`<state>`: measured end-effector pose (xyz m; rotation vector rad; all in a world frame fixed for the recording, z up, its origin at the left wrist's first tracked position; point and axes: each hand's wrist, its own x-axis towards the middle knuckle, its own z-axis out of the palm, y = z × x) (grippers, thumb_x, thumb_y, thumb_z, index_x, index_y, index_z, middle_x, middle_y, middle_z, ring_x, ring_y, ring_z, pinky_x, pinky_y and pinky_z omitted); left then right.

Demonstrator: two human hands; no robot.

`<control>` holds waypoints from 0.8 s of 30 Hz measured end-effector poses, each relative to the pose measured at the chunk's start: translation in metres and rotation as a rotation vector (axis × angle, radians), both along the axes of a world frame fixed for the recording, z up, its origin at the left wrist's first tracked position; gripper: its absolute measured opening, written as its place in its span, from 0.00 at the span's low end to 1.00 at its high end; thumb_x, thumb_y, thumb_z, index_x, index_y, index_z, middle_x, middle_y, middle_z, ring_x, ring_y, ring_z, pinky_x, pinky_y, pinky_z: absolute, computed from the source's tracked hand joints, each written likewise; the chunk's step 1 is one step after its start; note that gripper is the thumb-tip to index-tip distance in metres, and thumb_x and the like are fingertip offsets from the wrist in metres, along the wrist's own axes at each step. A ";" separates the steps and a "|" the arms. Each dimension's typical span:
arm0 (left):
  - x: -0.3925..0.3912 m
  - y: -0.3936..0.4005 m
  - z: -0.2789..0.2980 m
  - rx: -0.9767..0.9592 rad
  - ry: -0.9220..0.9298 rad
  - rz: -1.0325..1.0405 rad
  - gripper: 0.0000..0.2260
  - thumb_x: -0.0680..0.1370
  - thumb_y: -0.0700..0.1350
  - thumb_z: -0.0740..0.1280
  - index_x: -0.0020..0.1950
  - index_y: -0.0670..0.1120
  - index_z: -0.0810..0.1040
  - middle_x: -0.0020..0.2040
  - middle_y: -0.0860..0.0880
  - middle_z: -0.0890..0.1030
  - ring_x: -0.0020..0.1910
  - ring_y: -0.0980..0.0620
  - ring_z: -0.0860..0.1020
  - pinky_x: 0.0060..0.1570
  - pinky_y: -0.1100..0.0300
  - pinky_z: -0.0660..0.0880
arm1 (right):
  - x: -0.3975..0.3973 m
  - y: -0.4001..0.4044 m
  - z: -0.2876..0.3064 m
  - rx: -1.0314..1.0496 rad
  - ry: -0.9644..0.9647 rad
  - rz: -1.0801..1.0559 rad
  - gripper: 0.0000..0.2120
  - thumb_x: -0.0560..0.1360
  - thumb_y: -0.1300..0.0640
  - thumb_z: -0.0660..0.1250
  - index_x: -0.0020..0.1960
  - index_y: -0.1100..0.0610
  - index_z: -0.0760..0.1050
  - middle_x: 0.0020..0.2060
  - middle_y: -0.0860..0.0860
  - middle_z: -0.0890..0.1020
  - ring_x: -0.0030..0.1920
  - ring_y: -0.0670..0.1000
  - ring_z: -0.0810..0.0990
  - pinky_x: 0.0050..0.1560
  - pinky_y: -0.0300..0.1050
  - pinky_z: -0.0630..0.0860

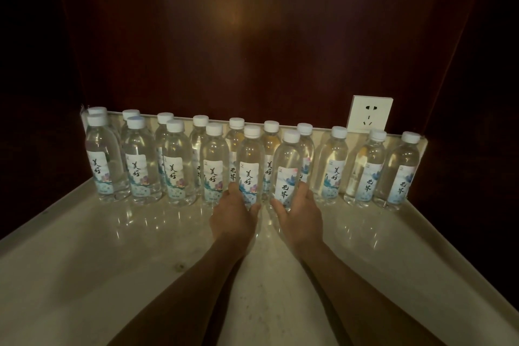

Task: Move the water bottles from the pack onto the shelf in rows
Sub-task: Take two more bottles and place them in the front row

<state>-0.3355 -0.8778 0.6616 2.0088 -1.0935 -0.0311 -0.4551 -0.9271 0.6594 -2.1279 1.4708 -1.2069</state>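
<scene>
Pale marble shelf under me already carries most of the water, so I judge the job well along: a far row of bottles runs along the dark wood back wall from the left end to the right end, ten as far as I can count, and a near row stands just in front of it, starting at the left. That near row holds four bottles standing free, and I am setting the fifth and sixth now. The right part of the near row, in front of the three far bottles below the white wall socket, is not yet filled. The pack itself is out of view, so I cannot tell how many bottles are left in it. My left hand grips the fifth bottle low on its body, thumb on one side and fingers curled round the other. My right hand holds the sixth bottle the same way, near its base; it leans slightly left and I cannot tell whether its base is fully down. Both bottles stand just beside each other, close in front of the far row.
</scene>
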 end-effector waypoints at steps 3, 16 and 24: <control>-0.001 0.001 0.000 -0.005 -0.003 0.000 0.26 0.76 0.55 0.72 0.68 0.47 0.68 0.61 0.46 0.81 0.60 0.43 0.80 0.57 0.48 0.77 | 0.000 0.000 0.001 0.005 0.019 0.003 0.24 0.77 0.46 0.69 0.66 0.57 0.68 0.58 0.55 0.78 0.54 0.56 0.79 0.47 0.45 0.74; -0.002 0.003 0.002 0.012 -0.015 -0.006 0.26 0.77 0.56 0.71 0.68 0.45 0.68 0.60 0.44 0.81 0.59 0.42 0.80 0.55 0.48 0.78 | 0.001 0.006 0.003 0.037 0.026 -0.042 0.19 0.77 0.47 0.69 0.57 0.59 0.67 0.49 0.54 0.78 0.43 0.51 0.75 0.37 0.41 0.65; -0.002 0.005 0.003 -0.010 -0.001 -0.021 0.24 0.77 0.56 0.71 0.67 0.45 0.69 0.59 0.45 0.81 0.58 0.43 0.80 0.55 0.48 0.78 | 0.002 0.006 0.003 0.039 0.068 -0.047 0.19 0.78 0.48 0.68 0.58 0.59 0.66 0.52 0.55 0.77 0.46 0.52 0.76 0.41 0.42 0.67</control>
